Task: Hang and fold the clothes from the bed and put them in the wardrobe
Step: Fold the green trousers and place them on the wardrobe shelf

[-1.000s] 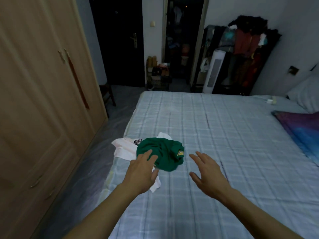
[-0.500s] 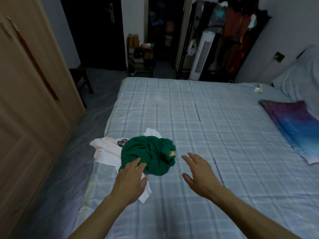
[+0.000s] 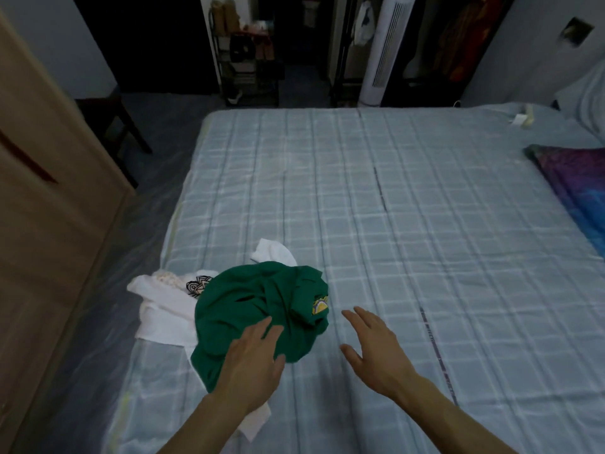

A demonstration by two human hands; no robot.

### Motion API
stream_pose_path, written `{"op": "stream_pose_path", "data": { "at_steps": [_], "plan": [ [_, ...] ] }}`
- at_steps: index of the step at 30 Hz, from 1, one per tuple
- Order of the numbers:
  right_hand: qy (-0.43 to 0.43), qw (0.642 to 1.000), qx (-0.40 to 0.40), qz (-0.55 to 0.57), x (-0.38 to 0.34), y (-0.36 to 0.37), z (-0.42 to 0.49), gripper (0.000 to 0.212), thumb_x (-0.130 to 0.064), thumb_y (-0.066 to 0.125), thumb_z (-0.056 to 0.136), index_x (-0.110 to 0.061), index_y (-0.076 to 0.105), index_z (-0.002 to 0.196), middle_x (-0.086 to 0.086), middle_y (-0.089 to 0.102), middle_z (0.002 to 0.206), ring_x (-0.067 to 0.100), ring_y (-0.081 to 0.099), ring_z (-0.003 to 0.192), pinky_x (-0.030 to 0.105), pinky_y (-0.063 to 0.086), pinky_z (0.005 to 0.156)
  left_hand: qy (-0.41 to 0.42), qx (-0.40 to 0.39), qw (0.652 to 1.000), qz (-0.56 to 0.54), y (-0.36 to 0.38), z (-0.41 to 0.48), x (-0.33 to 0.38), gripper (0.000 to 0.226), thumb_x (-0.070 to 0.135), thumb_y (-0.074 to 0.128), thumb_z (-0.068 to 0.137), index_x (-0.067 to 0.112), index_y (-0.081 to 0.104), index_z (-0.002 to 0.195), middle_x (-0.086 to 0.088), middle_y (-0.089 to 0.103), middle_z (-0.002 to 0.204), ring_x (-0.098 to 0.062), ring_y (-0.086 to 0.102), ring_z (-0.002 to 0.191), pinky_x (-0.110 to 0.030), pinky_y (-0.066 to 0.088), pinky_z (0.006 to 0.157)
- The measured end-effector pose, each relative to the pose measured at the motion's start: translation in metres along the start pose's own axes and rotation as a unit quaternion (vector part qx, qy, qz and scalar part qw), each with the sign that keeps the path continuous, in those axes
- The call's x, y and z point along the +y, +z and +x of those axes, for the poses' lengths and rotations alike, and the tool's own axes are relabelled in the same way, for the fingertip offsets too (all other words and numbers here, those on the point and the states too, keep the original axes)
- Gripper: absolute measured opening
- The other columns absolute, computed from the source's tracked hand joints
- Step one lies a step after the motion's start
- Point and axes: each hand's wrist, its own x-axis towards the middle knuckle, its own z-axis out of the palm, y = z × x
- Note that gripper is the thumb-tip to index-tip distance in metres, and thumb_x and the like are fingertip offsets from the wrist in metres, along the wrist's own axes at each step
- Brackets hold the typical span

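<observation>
A crumpled green shirt (image 3: 258, 306) with a yellow badge lies near the left edge of the bed (image 3: 409, 208), on top of a white garment (image 3: 163, 309) with a black printed pattern. My left hand (image 3: 252, 365) reaches over the green shirt's near edge with fingers straight and spread; whether it touches the cloth is unclear. Just right of the shirt, my right hand (image 3: 376, 348) hovers over the bare checked sheet with its fingers spread and nothing in it. The wooden wardrobe (image 3: 42, 198) stands along the left, doors closed.
A purple and blue cloth (image 3: 576, 188) lies at the bed's right edge beside a pillow (image 3: 589, 103). Beyond the bed stand a white tower fan (image 3: 383, 50), a shoe rack (image 3: 252, 63) and a rack of hanging clothes (image 3: 458, 37). A dark stool (image 3: 114, 122) sits by the wardrobe.
The view has tilted down and closer to the bed. Both hands have moved forward toward the green shirt; the left now lies over its near edge.
</observation>
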Motion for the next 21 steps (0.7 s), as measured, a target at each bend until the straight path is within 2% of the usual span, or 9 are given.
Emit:
{"op": "stream_pose_path", "data": {
  "at_steps": [6,11,14,16,18,19,21],
  "plan": [
    [0.018,0.999,-0.011,0.027,0.039,0.021,0.071,0.063,-0.04,0.047,0.099,-0.024,0.02,0.154,0.001,0.018,0.162,0.017,0.017,0.148,0.032,0.018,0.12,-0.004,0.015,1.0,-0.006,0.03,0.089,-0.001,0.056,0.042,0.05,0.094,0.028,0.034,0.146,0.004,0.025,0.157,-0.017,0.028,0.14,-0.032,0.031,0.111],
    [-0.013,0.999,-0.039,0.02,0.053,0.053,0.116,0.063,-0.036,0.05,0.095,-0.022,0.026,0.152,0.004,0.027,0.157,0.023,0.025,0.144,0.033,0.025,0.116,0.034,-0.014,0.995,0.087,0.065,0.151,-0.003,0.064,0.043,0.062,0.085,0.026,0.034,0.141,0.0,0.025,0.155,-0.023,0.028,0.138,-0.038,0.036,0.105],
    [-0.013,0.998,-0.05,0.026,0.058,0.069,0.132,0.064,-0.034,0.052,0.094,-0.023,0.027,0.151,0.004,0.028,0.157,0.022,0.026,0.143,0.036,0.028,0.115,0.056,-0.025,0.99,0.124,0.087,0.167,-0.003,0.057,0.03,0.068,0.082,0.022,0.045,0.133,-0.004,0.035,0.15,-0.027,0.035,0.135,-0.04,0.042,0.097],
    [-0.007,0.998,-0.049,0.043,0.06,0.074,0.138,0.064,-0.033,0.054,0.094,-0.022,0.027,0.151,0.004,0.029,0.157,0.022,0.026,0.143,0.036,0.028,0.115,0.074,0.0,0.988,0.139,0.09,0.172,-0.003,0.044,0.018,0.074,0.073,0.019,0.061,0.115,-0.006,0.054,0.136,-0.028,0.051,0.124,-0.039,0.049,0.084],
    [-0.003,0.997,-0.045,0.059,0.061,0.076,0.14,0.064,-0.033,0.054,0.094,-0.023,0.028,0.151,0.004,0.029,0.156,0.022,0.026,0.143,0.037,0.028,0.116,0.09,0.046,0.987,0.128,0.087,0.175,-0.004,0.037,0.012,0.084,0.062,0.017,0.07,0.095,-0.004,0.068,0.114,-0.027,0.063,0.105,-0.036,0.054,0.071],
    [-0.002,0.997,-0.045,0.063,0.061,0.076,0.14,0.064,-0.033,0.054,0.094,-0.023,0.027,0.151,0.004,0.029,0.157,0.022,0.025,0.144,0.037,0.027,0.116,0.095,0.072,0.987,0.105,0.085,0.176,-0.005,0.034,0.01,0.085,0.061,0.016,0.071,0.092,-0.004,0.07,0.108,-0.027,0.065,0.098,-0.036,0.055,0.068],
    [-0.003,0.997,-0.039,0.068,0.061,0.072,0.136,0.064,-0.033,0.054,0.094,-0.021,0.027,0.151,0.005,0.03,0.156,0.023,0.025,0.144,0.038,0.027,0.116,0.091,0.113,0.989,0.038,0.077,0.174,-0.006,0.026,0.007,0.079,0.07,0.012,0.071,0.094,-0.004,0.069,0.105,-0.028,0.064,0.096,-0.04,0.055,0.072]
  ]
}}
